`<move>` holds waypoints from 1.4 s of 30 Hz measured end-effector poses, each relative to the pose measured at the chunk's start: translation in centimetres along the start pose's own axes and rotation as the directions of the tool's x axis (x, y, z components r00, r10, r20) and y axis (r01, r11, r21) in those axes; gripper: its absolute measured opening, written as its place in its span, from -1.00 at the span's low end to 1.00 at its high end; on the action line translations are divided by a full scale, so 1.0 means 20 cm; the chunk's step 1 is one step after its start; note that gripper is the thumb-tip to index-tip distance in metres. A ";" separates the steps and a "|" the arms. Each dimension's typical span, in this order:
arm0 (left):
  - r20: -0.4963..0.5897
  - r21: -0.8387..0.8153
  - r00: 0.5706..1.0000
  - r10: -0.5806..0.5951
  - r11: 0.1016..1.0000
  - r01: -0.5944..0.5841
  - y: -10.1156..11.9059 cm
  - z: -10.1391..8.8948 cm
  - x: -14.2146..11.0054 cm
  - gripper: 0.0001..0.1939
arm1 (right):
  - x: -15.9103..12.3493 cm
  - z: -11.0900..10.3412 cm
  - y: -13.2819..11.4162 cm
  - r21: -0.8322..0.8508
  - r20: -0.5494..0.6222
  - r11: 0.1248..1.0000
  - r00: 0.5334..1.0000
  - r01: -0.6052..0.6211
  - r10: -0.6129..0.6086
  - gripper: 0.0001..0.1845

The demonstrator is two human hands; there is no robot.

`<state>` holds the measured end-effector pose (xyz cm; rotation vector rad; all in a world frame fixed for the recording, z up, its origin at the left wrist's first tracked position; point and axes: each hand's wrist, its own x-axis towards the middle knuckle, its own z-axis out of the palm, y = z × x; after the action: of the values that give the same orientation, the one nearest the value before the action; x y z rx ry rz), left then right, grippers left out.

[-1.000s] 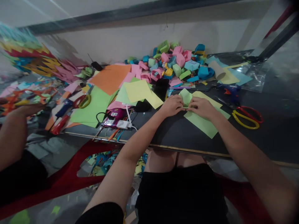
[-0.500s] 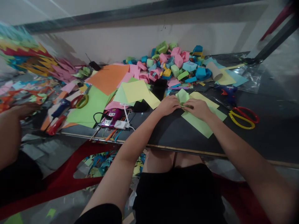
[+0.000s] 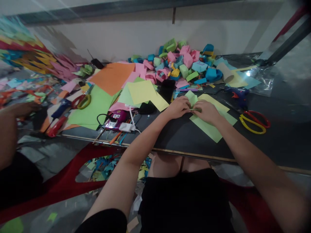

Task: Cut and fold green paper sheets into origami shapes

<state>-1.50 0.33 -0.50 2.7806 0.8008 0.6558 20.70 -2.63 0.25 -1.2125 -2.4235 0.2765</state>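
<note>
Between my hands is a pale green piece of paper, its near edge folded or rolled. My left hand pinches the left side of that edge. The right side is gripped by the fingers of my right hand, close to the left fingertips. Partly under my right hand lie a light green sheet and a yellow sheet on the dark table. How the paper is folded under the fingers is partly hidden.
Scissors and a blue glue gun lie to the right. Behind is a heap of folded paper pieces. Leftward are coloured sheets, a purple power strip, more scissors and another person's arm.
The camera view has shifted slightly. My hands stay at nearly the same spot with the green paper between them, the fingers moving only a little along its folded edge.
</note>
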 end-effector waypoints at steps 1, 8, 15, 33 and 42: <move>-0.014 0.017 1.000 0.004 1.000 -0.003 0.00 -0.01 0.00 -0.82 | 0.00 0.00 0.00 -0.001 0.007 1.000 1.000 0.016 -0.016 -0.80; -0.113 0.033 0.994 -0.001 0.999 0.005 0.02 0.03 -0.02 -0.76 | -0.02 -0.01 0.03 -0.010 -0.106 0.999 0.994 0.039 -0.039 -0.82; -0.155 0.048 0.987 -0.051 0.997 0.059 0.03 0.08 -0.01 -0.77 | -0.03 -0.02 0.08 -0.019 -0.118 0.998 0.991 0.065 -0.067 -0.76; -0.194 -0.010 0.980 -0.047 0.999 0.046 -0.02 0.09 -0.01 -0.77 | -0.04 -0.03 0.05 -0.037 -0.052 0.997 0.997 0.063 -0.065 -0.82; -0.192 -0.062 0.979 -0.069 0.996 0.058 -0.01 0.09 -0.01 -0.84 | -0.06 -0.05 0.05 -0.009 -0.049 0.993 0.992 0.114 -0.115 -0.85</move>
<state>-0.92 0.24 -2.33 2.6583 0.8881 0.9339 22.47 -3.04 0.46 -1.0654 -2.4421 0.2022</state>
